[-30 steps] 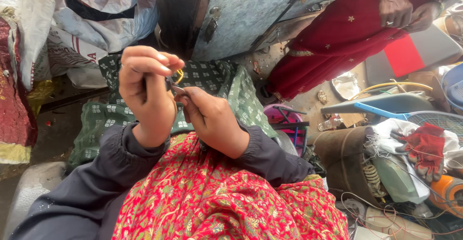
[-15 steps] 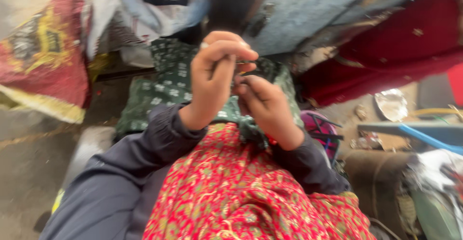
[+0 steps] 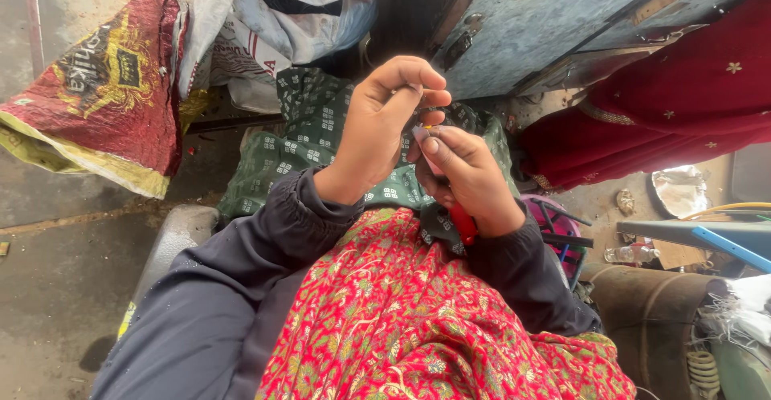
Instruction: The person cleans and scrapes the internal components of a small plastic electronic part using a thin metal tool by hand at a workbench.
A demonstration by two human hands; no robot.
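Compared with the frames of a second ago, the view has swung left and steadied: the neighbouring person in red, then at upper right, is now mostly out of frame, only red cloth (image 3: 666, 119) showing, while a red-and-yellow printed sack (image 3: 104, 95) has come in at left. Our hands have stayed raised and together throughout, so we judge the fine work between the fingertips goes on without a break. The left hand (image 3: 384, 127) is curled shut, thumb and fingers pinched on something too small to make out. The right hand (image 3: 466, 177) is closed round a red-handled tool (image 3: 463, 223), handle poking out below the palm; its pale tip meets the left fingertips, where a small yellow piece (image 3: 430, 128) shows. Both hands hang above a green patterned cloth (image 3: 313, 139) over the lap, with red floral fabric (image 3: 401, 328) nearer us. The floor is bare, dusty concrete (image 3: 56, 287). Behind stand a worn blue metal box (image 3: 546, 30) and white plastic bags (image 3: 281, 14). At right: a pink basket (image 3: 558, 223), crumpled foil (image 3: 679, 189), a blue bar (image 3: 723, 243).
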